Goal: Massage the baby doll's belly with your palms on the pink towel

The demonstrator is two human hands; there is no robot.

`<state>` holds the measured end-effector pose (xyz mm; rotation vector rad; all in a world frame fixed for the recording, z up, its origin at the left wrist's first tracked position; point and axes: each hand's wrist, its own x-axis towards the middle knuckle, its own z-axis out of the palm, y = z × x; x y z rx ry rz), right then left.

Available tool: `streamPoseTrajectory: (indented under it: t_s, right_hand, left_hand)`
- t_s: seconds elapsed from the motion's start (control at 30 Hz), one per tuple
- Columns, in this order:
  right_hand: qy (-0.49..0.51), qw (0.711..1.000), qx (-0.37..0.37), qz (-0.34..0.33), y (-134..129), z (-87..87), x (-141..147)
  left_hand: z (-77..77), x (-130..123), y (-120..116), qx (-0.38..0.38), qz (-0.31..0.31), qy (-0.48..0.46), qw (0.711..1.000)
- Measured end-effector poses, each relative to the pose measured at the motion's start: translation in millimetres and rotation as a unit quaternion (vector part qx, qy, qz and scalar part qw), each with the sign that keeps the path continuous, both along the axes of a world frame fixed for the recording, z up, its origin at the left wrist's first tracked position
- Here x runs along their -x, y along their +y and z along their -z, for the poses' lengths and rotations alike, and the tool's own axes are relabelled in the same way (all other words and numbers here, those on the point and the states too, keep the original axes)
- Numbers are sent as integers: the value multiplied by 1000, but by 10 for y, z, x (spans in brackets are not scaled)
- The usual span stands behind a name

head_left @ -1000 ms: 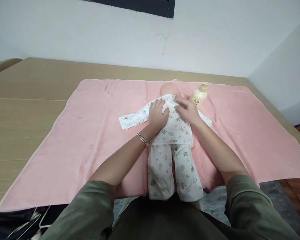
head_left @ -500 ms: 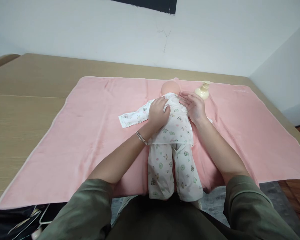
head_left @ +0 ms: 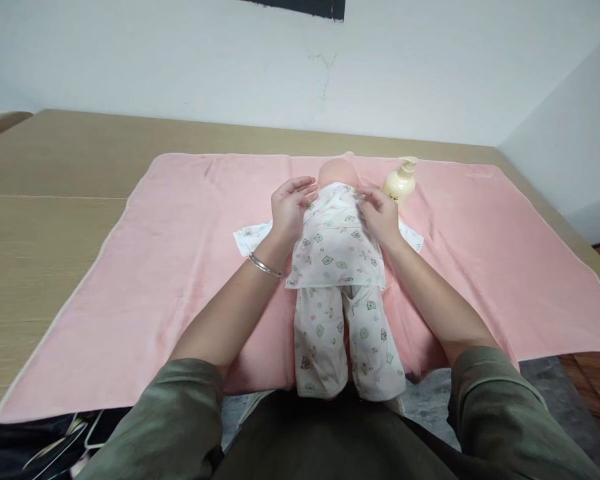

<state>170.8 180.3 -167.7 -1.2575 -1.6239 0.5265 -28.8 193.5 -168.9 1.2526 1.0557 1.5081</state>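
A baby doll (head_left: 337,173) lies on its back or front, I cannot tell which, its bare round head at the far end. It wears a white printed shirt (head_left: 337,250) and matching trousers (head_left: 323,340). My left hand (head_left: 289,208), a silver bangle at its wrist, is cupped at the shirt's left shoulder with fingers stretched out and apart. On the other side my right hand (head_left: 381,213) pinches the shirt near the collar, its fingertips partly hidden. Both shirt sleeves stick out sideways beneath my wrists.
Under the doll spreads a pink blanket (head_left: 180,287) on a wooden table (head_left: 45,267). A cream pump bottle (head_left: 400,181) stands just beyond my right hand. Behind the table rises a white wall (head_left: 205,67). Dark items (head_left: 30,443) sit below the table's front left edge.
My left hand has moved off the shirt's chest, outward to its left shoulder. My right hand's fingers have turned inward and closed on the shirt near the collar.
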Motion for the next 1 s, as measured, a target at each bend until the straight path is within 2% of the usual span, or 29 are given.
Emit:
streamPoseTrajectory:
  t_s: [0.13,0.23,0.3,0.4,0.53,0.63,0.87,1.0]
  right_hand:
    - [-75,997,12,-13,-30,-13,41]
    - [-162,986,11,-27,-34,-38,54]
    - [-212,976,16,-35,-38,-58,60]
    - [-269,962,30,-40,-101,-98,107]
    - [-329,943,40,-19,-287,-137,252]
    - [-345,938,29,-12,-334,-127,300]
    - [-282,954,83,-64,-47,-104,86]
    - [-317,944,85,-37,-169,-150,184]
  left_hand:
    - [67,-58,15,0,-24,40,999]
    - [85,-135,-46,-16,-50,119,992]
    - [89,-194,-116,-53,-61,197,977]
    - [97,-261,-201,-108,-67,318,939]
    - [116,-282,-218,-137,-71,394,906]
    - [126,-307,-243,-138,-76,418,895]
    - [135,-460,-405,-126,-90,476,866]
    - [102,-386,-305,-83,-75,485,867]
